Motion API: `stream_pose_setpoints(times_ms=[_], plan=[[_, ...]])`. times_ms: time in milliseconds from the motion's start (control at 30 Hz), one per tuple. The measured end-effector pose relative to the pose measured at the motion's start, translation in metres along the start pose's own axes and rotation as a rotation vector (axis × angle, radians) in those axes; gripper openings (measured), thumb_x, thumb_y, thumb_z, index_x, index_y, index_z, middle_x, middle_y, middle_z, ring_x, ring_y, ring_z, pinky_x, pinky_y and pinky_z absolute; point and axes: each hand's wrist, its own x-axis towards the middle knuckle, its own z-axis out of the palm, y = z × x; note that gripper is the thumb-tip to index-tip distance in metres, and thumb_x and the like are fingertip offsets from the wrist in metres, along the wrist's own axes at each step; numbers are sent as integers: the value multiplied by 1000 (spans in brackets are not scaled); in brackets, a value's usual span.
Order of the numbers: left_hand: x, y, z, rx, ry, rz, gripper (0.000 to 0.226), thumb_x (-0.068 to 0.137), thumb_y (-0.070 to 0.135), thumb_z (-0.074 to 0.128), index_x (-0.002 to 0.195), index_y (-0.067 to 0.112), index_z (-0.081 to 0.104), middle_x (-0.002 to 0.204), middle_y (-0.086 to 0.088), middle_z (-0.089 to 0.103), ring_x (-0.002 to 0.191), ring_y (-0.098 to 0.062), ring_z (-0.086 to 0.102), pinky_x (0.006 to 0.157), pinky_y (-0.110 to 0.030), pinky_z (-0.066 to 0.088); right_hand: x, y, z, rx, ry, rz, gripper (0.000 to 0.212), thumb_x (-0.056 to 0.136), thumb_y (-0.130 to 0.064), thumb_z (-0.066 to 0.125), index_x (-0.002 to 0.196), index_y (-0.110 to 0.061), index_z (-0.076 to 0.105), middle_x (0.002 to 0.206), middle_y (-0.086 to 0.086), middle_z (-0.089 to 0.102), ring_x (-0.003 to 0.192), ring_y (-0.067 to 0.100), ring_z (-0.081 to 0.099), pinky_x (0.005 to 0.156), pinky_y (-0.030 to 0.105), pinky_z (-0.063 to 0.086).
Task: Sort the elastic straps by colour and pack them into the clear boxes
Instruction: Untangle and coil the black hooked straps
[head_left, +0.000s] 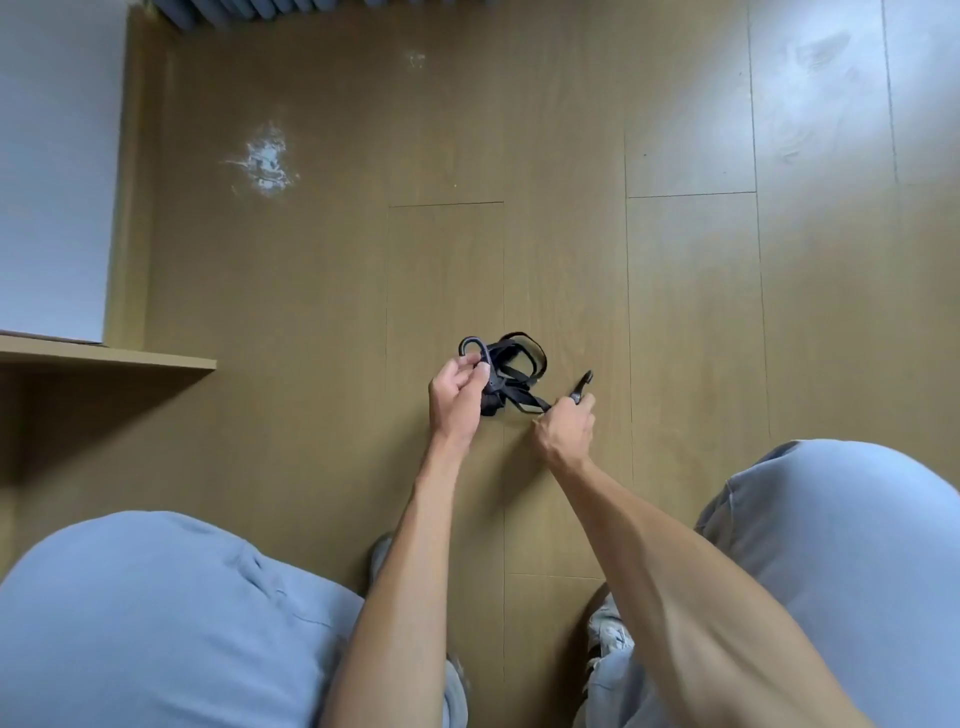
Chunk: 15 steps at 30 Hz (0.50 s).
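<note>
Head view. The left hand (457, 392) is closed on one hook (474, 347) of a black elastic strap (514, 371), the curved hook being pinched between thumb and fingers and standing above the knuckles. The right hand (566, 428) is closed on the opposite end, whose second hook (583, 385) projects beyond the fingers. The strap is held just above the wooden floor (322, 270), between the two hands, and is gathered into a loose tangle of flat black loops; a short taut run is seen from the tangle to the right hand.

Risks, as judged: if the ends are drawn apart, the loops may be tightened into a knot; if either hook is let slip under tension, the elastic may snap back toward the fingers; a hook may also be caught in a loop.

No clear boxes and no straps of other colours are shown. A low wooden shelf (104, 358) is seen at left, and the knees in pale blue trousers (156, 613) at the bottom.
</note>
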Motion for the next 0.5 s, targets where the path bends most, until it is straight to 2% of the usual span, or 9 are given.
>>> stream_pose_setpoints(times_ms=[67,133,200,267,333,400,433,500], plan=[[1,18,-6,-88,-22,31,7,93,14,64,100,15,67,75,9,74,71,-4,65,69,-16,51,1,3,4,53,45,43,20,100,-6,45,115,-1,57,103,6,47,85,23,47,83,34,44],[1,33,-11,-109,-5,84,11,90,26,65,97,18,70,78,7,71,75,-9,62,73,-20,51,-1,3,2,151,68,107,13,94,-8,63,103,0,67,103,11,62,83,24,58,76,29,46],[3,43,-16,-102,47,149,16,94,29,60,96,18,71,86,0,70,82,-14,61,80,-26,51,-3,0,-3,337,82,218,12,86,-5,69,97,-8,71,98,12,70,90,25,66,79,27,50],[6,51,-18,-114,100,176,20,100,29,54,97,18,70,91,-1,68,85,-14,60,80,-25,49,-6,-8,-11,540,113,299,22,82,-1,63,101,-12,64,96,8,66,90,25,64,79,29,48],[9,59,-18,-117,116,163,18,102,27,54,95,20,69,87,5,67,82,-10,58,76,-22,47,-11,-23,-21,745,106,344,33,81,1,58,110,-14,52,99,9,62,82,21,59,70,29,45],[11,65,-15,-67,92,159,14,101,25,58,92,23,68,76,17,67,75,-1,58,71,-14,46,-15,-44,-38,928,42,298,40,80,2,57,117,-12,53,104,10,63,83,19,60,71,29,45],[11,66,-13,-31,76,164,12,100,24,59,91,24,68,72,19,68,72,1,59,69,-12,47,-18,-56,-48,1009,-7,227,40,78,4,56,116,-10,58,104,9,65,86,19,63,72,28,47],[9,70,-11,15,57,187,12,98,25,60,89,25,68,69,18,68,68,1,58,67,-13,47,-27,-79,-72,1156,-113,69,34,76,5,55,103,-11,65,96,7,70,80,16,68,65,23,50]])
